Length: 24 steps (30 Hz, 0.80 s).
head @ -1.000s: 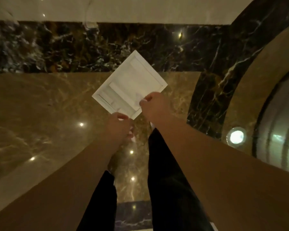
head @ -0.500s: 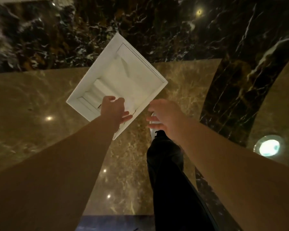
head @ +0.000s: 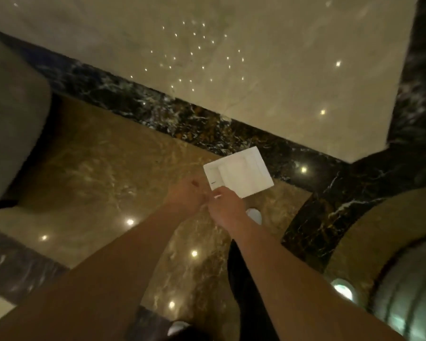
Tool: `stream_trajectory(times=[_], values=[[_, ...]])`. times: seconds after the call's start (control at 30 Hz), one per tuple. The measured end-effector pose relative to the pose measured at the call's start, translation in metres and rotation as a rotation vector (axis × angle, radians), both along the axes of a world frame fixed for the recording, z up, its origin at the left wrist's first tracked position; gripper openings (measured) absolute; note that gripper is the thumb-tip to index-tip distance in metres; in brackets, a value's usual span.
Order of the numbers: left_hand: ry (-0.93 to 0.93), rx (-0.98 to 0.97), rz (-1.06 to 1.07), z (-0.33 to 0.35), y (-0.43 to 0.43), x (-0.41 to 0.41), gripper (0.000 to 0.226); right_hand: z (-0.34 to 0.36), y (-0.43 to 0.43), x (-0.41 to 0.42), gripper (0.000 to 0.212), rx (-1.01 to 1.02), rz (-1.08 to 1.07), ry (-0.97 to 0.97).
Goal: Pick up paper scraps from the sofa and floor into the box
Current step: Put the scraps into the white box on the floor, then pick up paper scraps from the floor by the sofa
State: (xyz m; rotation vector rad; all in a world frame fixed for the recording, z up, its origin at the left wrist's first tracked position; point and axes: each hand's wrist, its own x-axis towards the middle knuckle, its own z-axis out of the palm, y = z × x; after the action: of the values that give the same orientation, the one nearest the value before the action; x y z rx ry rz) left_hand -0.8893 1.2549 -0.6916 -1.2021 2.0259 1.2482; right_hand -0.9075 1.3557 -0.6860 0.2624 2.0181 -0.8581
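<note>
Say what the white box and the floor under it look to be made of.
White square box: probably matte cardboard or stiff paper, judging by thin flat walls and dull surface. Brown veined floor: polished marble or similar stone, with mirror-like light reflections and a dark veined border band.

polished marble floor [head: 91, 173]: brown veined slabs near, a dark band [head: 182, 114] crossing aslant, pale beige stone [head: 256, 57] beyond, all dotted with light reflections. a grey sofa [head: 8, 119] stands at left; a white shoe [head: 254, 215] is planted on the brown.
</note>
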Motion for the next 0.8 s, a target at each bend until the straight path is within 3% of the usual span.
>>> stream_trajectory(times=[0.1, 0.27, 0.47, 0.53, 0.63, 0.8], values=[[0.092, -0.103, -0.035, 0.069, -0.05, 0.116, 0.021, 0.071, -0.046, 0.093, 0.027, -0.009, 0.333, 0.241], [0.078, -0.2, 0.197, 0.167, -0.12, 0.298, 0.023, 0.147, -0.131, 0.226, 0.03, -0.047, 0.69, 0.373], [-0.008, -0.336, 0.391, 0.212, -0.191, 0.492, 0.029, 0.195, -0.237, 0.361, 0.026, -0.155, 1.132, 0.482], [-0.06, -0.353, 0.419, 0.214, -0.2, 0.53, 0.024, 0.205, -0.261, 0.386, 0.024, -0.181, 1.226, 0.513], [-0.143, -0.36, 0.464, 0.209, -0.22, 0.568, 0.038, 0.212, -0.302, 0.409, 0.027, -0.195, 1.364, 0.586], [-0.18, -0.32, 0.606, 0.216, -0.277, 0.572, 0.048, 0.222, -0.377, 0.413, 0.038, -0.218, 1.552, 0.616]])
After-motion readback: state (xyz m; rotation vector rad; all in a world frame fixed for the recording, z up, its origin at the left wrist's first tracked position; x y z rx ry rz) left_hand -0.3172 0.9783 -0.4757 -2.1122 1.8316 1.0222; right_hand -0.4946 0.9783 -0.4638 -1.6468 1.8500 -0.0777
